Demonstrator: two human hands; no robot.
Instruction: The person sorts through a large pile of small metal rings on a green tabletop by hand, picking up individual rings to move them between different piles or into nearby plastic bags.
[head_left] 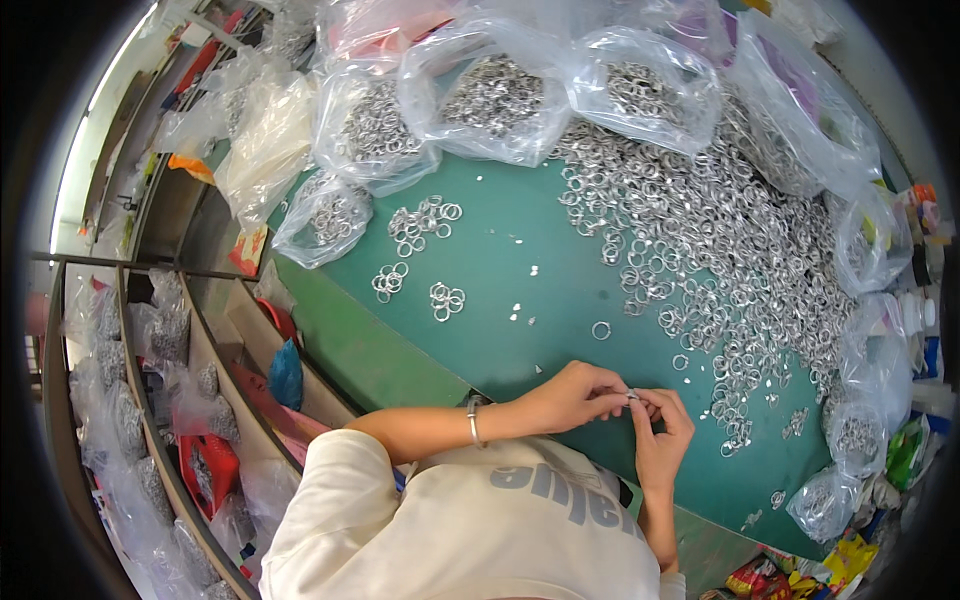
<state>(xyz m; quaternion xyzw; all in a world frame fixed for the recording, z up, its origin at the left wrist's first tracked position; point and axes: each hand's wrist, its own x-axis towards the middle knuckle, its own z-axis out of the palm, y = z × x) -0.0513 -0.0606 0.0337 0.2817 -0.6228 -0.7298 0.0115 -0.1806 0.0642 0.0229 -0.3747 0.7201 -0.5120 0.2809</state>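
My left hand point(572, 397), with a bracelet at its wrist, reaches over the near edge of the green tabletop point(480, 265). Its fingers are pinched on a small silvery metal piece point(632, 394), whose exact shape is mostly covered. My right hand point(663, 432) grips the same piece from the other side, fingertips almost touching the left ones. Just beyond my hands lies a single metal ring point(601, 330). A large heap of silvery rings point(720, 240) spreads over the right side. Three small groups of rings, one of them a little cluster point(447, 301), sit at the left.
Clear plastic bags full of rings point(495, 95) line the far edge, with more bags point(858, 435) down the right. Shelf compartments point(200, 340) holding bagged parts stand to my left. Tiny metal bits point(534, 271) are scattered mid-table. Colourful packets point(800, 575) lie at the lower right.
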